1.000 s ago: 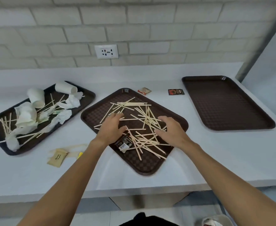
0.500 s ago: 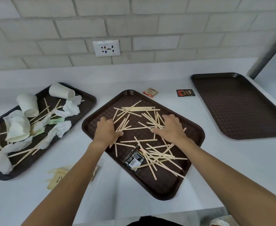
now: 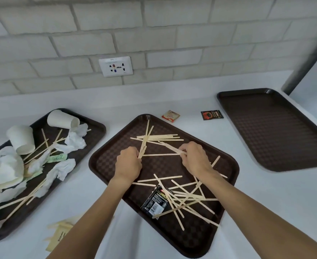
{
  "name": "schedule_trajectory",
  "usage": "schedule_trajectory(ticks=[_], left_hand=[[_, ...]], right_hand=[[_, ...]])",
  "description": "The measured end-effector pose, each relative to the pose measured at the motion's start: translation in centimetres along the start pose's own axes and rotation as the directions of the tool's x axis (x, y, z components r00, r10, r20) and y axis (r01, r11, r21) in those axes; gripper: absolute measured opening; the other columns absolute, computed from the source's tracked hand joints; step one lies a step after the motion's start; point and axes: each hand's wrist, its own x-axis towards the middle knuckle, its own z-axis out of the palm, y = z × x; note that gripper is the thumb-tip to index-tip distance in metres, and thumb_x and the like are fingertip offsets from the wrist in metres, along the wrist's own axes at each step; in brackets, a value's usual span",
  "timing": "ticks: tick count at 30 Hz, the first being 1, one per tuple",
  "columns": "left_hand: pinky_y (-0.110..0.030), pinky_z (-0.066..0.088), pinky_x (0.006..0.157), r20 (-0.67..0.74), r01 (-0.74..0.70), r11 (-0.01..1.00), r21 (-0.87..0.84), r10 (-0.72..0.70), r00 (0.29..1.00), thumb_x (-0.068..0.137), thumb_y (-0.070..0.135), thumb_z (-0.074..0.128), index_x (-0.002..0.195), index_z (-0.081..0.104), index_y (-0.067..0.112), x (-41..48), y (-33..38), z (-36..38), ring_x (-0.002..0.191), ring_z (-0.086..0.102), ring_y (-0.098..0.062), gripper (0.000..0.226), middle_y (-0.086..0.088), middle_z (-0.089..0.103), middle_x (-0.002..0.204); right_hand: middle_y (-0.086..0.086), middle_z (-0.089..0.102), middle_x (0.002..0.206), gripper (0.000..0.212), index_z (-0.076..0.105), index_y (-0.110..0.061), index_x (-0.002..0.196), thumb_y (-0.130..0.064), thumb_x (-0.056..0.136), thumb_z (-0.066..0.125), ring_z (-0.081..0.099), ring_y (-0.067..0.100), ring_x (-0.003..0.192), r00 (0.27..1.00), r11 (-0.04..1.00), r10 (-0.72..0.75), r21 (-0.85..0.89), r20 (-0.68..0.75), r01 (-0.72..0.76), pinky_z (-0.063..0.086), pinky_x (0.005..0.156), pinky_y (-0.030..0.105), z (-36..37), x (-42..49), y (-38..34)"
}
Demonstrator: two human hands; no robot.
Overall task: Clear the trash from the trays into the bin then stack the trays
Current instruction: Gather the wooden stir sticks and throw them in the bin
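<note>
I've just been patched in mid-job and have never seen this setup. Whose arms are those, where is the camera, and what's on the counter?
There is no machine here: these are a person's two bare arms, filmed by a single camera on their head that looks forward and down. On the white counter lie three brown trays. The left tray holds paper cups, crumpled napkins and wooden sticks. The middle tray holds scattered sticks and a black sachet. The right tray shows nothing on it. Two small packets lie on the counter behind. The left hand grips a bunch of sticks, and the right hand pinches a few more.
</note>
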Motion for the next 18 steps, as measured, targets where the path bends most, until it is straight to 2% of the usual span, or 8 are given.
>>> schedule_trajectory(ticks=[5,10,12,14,16,18], left_hand=[[-0.046,0.051,0.081,-0.001,-0.067,0.974,0.217,0.069,0.998,0.091,0.007,0.057,0.100,0.061,0.007,-0.5,1.3,0.1,0.098,0.060,-0.033,0.010,-0.011,0.059,0.106],[-0.038,0.052,0.083,0.025,-0.122,0.898,0.422,0.123,0.992,0.090,0.006,0.058,0.119,0.054,0.004,-1.4,1.8,1.0,0.110,0.055,-0.027,0.030,-0.012,0.054,0.119],[-0.036,0.054,0.081,0.024,-0.160,0.852,0.499,0.171,0.985,0.091,0.005,0.053,0.118,0.052,0.004,-1.6,1.6,1.4,0.108,0.054,-0.025,0.027,-0.012,0.053,0.117],[-0.034,0.056,0.080,0.022,-0.181,0.823,0.539,0.201,0.979,0.092,0.004,0.049,0.117,0.050,0.006,-1.6,1.3,1.6,0.106,0.054,-0.024,0.025,-0.011,0.053,0.116],[-0.034,0.056,0.081,0.015,-0.194,0.821,0.537,0.220,0.975,0.093,0.003,0.048,0.116,0.050,0.006,-1.6,0.8,1.6,0.104,0.055,-0.024,0.024,-0.011,0.054,0.115],[-0.035,0.055,0.083,0.012,-0.207,0.849,0.485,0.230,0.973,0.092,0.001,0.050,0.116,0.050,0.006,-1.5,0.5,1.3,0.105,0.056,-0.024,0.025,-0.011,0.056,0.116]], right_hand=[[0.007,0.069,0.101,0.018,0.072,-0.013,0.107,-0.021,0.092,0.067,0.065,0.027,0.098,0.999,0.998,0.004,-0.069,0.033,-0.002,0.051,0.081,0.036,-0.1,0.1,-0.4],[0.008,0.066,0.097,0.007,0.069,-0.010,0.097,-0.013,0.093,0.064,0.065,0.028,0.092,1.000,0.983,-0.006,-0.185,0.020,0.010,0.047,0.069,0.033,0.2,0.0,-1.1],[0.009,0.063,0.105,0.012,0.065,-0.008,0.104,-0.008,0.092,0.064,0.061,0.028,0.099,0.998,0.965,-0.062,-0.254,0.020,0.065,0.047,0.075,0.036,0.4,-0.2,-1.2],[0.011,0.059,0.116,0.027,0.058,-0.006,0.116,-0.001,0.089,0.062,0.056,0.028,0.108,0.993,0.939,-0.104,-0.323,0.049,0.114,0.047,0.086,0.038,0.8,-0.3,-1.1],[0.013,0.055,0.123,0.039,0.052,-0.004,0.124,0.003,0.087,0.062,0.052,0.029,0.113,0.990,0.916,-0.121,-0.375,0.076,0.141,0.045,0.092,0.039,1.1,-0.4,-1.0],[0.014,0.053,0.126,0.042,0.049,-0.004,0.126,0.004,0.087,0.062,0.051,0.030,0.114,0.987,0.908,-0.127,-0.390,0.098,0.156,0.044,0.094,0.039,1.1,-0.4,-0.9]])
